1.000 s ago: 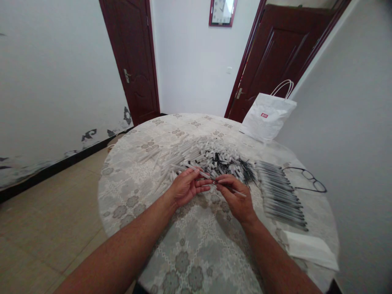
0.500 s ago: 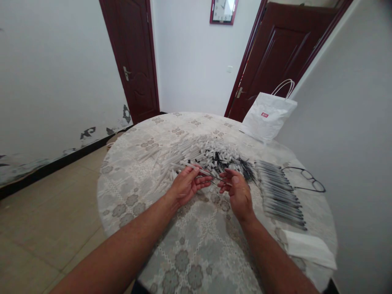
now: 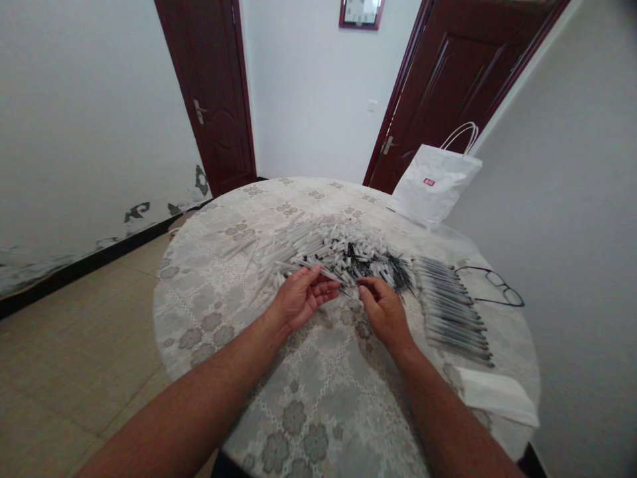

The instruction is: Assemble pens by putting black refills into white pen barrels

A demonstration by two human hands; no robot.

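Observation:
My left hand point(image 3: 304, 300) is palm up, its thumb and index finger closed on a slim white pen barrel point(image 3: 326, 273). A thin dark refill point(image 3: 344, 292) shows just beyond its fingertips, pointing toward the right hand. My right hand point(image 3: 384, 311) has thumb and fingers pinched together by the near edge of the pile; whatever is between the tips is too small to make out. In front of both hands lies a heap of white pen barrels point(image 3: 293, 244), with white caps point(image 3: 365, 240) and black refills point(image 3: 397, 271) on its right side.
A row of assembled-looking pens point(image 3: 450, 312) lies right of the heap, beside eyeglasses point(image 3: 497, 287). A folded white cloth or paper point(image 3: 497, 396) rests near the table's right edge. A white paper bag point(image 3: 435, 186) stands at the back right of the round, patterned tablecloth point(image 3: 293, 372).
My right hand's fingers have gone from spread to pinched together. The left hand stays near the heap with the barrel. The view has shifted slightly.

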